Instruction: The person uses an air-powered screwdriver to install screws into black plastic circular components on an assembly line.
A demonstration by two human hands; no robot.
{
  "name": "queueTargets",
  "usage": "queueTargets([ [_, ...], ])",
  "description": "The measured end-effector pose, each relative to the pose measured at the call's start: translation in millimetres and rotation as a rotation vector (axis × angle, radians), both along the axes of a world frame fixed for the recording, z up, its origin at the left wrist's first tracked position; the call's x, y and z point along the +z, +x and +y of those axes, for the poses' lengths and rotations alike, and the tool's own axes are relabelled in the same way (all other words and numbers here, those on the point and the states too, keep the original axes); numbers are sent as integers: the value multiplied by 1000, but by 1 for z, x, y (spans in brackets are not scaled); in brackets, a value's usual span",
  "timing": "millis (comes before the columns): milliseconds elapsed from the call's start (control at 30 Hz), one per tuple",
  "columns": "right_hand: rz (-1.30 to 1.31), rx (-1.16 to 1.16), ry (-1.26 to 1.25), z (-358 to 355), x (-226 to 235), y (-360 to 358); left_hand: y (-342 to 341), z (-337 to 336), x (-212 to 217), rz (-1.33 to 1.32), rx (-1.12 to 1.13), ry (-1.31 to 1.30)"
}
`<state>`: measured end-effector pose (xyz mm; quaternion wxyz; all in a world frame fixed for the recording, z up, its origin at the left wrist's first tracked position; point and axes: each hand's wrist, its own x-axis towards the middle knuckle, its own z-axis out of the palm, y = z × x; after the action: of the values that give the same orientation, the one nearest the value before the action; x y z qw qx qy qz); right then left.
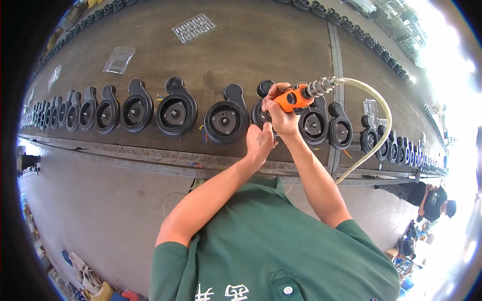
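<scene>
Right hand (281, 108) wraps firmly around an orange tool (294, 100), above a black round housing (255, 114) near the near edge of the tabletop (271, 50). Both hands and the tool cover much of that housing. Similar black housings flank it in a long row, one (226, 120) just to the left, another (314, 125) just to the right. From the tool's metal fitting (321, 87), a pale hose (387, 115) arcs right and bends back across the row. Clear plastic trays (194, 28) lie farther off to the left. Left hand (260, 142) is bent in at the housing's near side, fingers partly hidden; I cannot tell whether they grip or merely touch. Both forearms reach forward, converging at the housing.
</scene>
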<state>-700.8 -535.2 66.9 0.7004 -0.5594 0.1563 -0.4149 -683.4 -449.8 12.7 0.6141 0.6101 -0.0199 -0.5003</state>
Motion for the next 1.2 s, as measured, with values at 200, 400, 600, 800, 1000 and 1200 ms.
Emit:
queueTargets([
  [200, 79, -12, -51, 0, 6, 0, 2, -1, 2, -5, 7, -11],
  [400, -18, -47, -9, -3, -5, 1, -2, -5, -2, -13, 25, 14],
  [600, 40, -107, -48, -3, -1, 8, 1, -3, 1, -11, -4, 33],
  [800, 114, -57, -120, -3, 0, 6, -4, -1, 5, 6, 74, -10],
  [1000, 51, -34, -101, -1, -7, 6, -7, -1, -1, -23, 71, -7],
  [1200, 63, -31, -205, -5, -8, 9, -6, -5, -6, -63, 91, -9],
])
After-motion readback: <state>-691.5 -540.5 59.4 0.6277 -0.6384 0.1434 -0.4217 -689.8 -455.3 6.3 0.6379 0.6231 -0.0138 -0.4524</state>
